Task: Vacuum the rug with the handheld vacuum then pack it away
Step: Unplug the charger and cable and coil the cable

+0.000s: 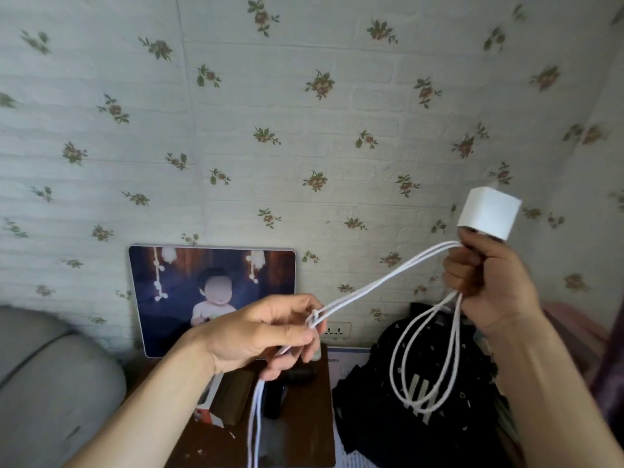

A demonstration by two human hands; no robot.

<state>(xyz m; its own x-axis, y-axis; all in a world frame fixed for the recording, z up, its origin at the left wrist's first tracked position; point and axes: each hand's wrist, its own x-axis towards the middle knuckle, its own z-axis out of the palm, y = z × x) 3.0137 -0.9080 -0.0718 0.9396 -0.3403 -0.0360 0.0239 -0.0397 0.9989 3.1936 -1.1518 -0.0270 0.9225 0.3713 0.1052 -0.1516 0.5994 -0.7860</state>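
Observation:
My right hand [489, 278] is raised and grips a white cube-shaped charger plug [489, 212] together with gathered loops of its white cable [381, 282]. Several loops hang below that fist in front of the black bag. My left hand [266, 332] pinches a bend of the same cable, which stretches taut between the two hands. More cable strands drop from the left hand past the small table. A black handheld vacuum [287, 383] lies on the brown table, partly hidden behind my left hand.
A small brown table [304, 430] stands below, with a box [219, 400] on it. A framed picture [212, 292] leans on the flowered wall. A wall socket [336, 330] sits low. A black bag [422, 400] is at right, a grey cushion [50, 383] at left.

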